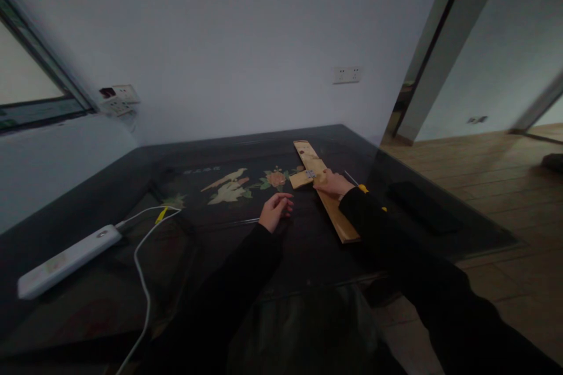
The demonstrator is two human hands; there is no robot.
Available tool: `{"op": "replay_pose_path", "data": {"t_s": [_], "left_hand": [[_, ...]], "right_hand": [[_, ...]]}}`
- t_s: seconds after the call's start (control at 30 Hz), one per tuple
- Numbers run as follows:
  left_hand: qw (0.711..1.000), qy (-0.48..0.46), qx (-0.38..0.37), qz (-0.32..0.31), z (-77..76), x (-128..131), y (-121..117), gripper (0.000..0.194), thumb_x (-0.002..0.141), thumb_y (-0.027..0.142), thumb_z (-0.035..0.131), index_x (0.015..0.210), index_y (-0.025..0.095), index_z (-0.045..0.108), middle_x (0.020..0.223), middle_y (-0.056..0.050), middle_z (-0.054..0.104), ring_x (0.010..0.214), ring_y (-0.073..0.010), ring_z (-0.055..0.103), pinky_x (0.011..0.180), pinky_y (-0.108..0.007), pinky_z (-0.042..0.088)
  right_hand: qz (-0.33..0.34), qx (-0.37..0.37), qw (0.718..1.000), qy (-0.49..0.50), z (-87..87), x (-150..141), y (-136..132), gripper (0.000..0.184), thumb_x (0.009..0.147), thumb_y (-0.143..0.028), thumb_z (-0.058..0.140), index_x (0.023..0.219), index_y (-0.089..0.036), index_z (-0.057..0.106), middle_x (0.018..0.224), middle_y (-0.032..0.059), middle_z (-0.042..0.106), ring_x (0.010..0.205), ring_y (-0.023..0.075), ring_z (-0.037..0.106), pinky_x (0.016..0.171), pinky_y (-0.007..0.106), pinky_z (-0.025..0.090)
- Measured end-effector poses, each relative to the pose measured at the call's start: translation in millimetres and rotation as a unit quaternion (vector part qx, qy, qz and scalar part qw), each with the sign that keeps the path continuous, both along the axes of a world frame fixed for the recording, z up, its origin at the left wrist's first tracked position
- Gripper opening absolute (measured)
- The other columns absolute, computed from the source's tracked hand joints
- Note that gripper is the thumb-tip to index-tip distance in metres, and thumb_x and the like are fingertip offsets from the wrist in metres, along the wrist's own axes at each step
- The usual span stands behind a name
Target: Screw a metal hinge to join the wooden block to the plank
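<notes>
A long wooden board (339,218) lies slantwise on the dark table, and a short wooden piece (299,180) extends from its left side. A small grey metal hinge-like plate (310,174) sits where the two meet. Just right of that plate, my right hand (334,183) is closed on the board, its fingers bent; whether a small part is also between them is hidden. My left hand (275,211) hovers over or rests on the table left of the board, fingers curled in towards the thumb. Anything inside it is too small to make out. A screwdriver with a yellow handle (363,188) lies beyond my right wrist.
The dark table (211,246) has a bird and flower design. On its left lies a white power strip (70,261) with a white cable (141,269) and yellow tag (161,215). A black cloth-like object (422,208) lies at right. A wall stands behind the table.
</notes>
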State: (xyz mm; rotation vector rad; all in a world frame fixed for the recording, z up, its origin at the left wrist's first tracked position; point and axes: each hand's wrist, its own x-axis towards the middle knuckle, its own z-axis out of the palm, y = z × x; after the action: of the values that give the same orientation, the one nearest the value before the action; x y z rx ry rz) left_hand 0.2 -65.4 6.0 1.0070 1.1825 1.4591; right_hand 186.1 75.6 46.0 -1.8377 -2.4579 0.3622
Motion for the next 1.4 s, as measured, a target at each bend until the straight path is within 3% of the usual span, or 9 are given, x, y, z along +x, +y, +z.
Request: {"op": "replay_pose_path", "data": {"t_s": [0.33, 0.53, 0.8, 1.07, 1.4], "left_hand": [[1.0, 0.002, 0.003, 0.002, -1.7, -1, 1, 0.026, 0.074, 0.033, 0.069, 0.091, 0.014, 0.064, 0.078, -0.004, 0.064, 0.064, -0.0107, 0.059, 0.054, -0.02, 0.047], [1.0, -0.004, 0.007, -0.002, -3.7, -3, 2, 0.024, 0.073, 0.029, 0.07, 0.089, 0.014, 0.062, 0.093, -0.011, 0.07, 0.074, -0.014, 0.065, 0.057, -0.021, 0.05], [1.0, -0.004, 0.01, 0.006, -4.8, -6, 4, 0.022, 0.071, 0.028, 0.071, 0.086, 0.014, 0.063, 0.088, -0.009, 0.069, 0.071, -0.0137, 0.064, 0.055, -0.02, 0.049], [0.999, 0.015, 0.013, 0.033, -3.8, -11, 6, 0.02, 0.069, 0.026, 0.068, 0.085, 0.014, 0.064, 0.082, -0.006, 0.068, 0.068, -0.0123, 0.062, 0.055, -0.02, 0.047], [0.99, 0.057, 0.039, 0.123, 3.6, -18, 8, 0.011, 0.07, 0.015, 0.059, 0.079, 0.015, 0.064, 0.074, -0.002, 0.065, 0.06, -0.0099, 0.055, 0.052, -0.019, 0.039]], "right_hand": [[-0.021, 0.0, 0.999, -0.036, -1.7, -15, 12, 0.087, 0.073, -0.059, 0.062, 0.14, -0.01, 0.035, 0.136, 0.0234, 0.049, 0.127, 0.0366, 0.046, 0.094, 0.039, 0.039], [-0.039, 0.043, 0.998, -0.012, -4.5, -15, 8, 0.073, 0.072, -0.051, 0.061, 0.132, -0.012, 0.045, 0.127, 0.0238, 0.055, 0.12, 0.0391, 0.051, 0.089, 0.041, 0.043], [0.009, 0.016, 1.0, -0.019, 0.5, -18, 12, 0.079, 0.071, -0.057, 0.061, 0.133, -0.011, 0.045, 0.128, 0.0224, 0.056, 0.118, 0.0348, 0.055, 0.095, 0.038, 0.042], [0.025, 0.01, 1.0, -0.009, 8.1, -28, -22, 0.081, 0.072, -0.063, 0.059, 0.133, -0.013, 0.045, 0.127, 0.0244, 0.056, 0.117, 0.035, 0.056, 0.093, 0.037, 0.042], [0.061, 0.034, 0.997, -0.028, 6.1, -42, -66, 0.078, 0.071, -0.062, 0.061, 0.129, -0.012, 0.048, 0.119, 0.0236, 0.058, 0.111, 0.0345, 0.058, 0.089, 0.038, 0.043]]}}
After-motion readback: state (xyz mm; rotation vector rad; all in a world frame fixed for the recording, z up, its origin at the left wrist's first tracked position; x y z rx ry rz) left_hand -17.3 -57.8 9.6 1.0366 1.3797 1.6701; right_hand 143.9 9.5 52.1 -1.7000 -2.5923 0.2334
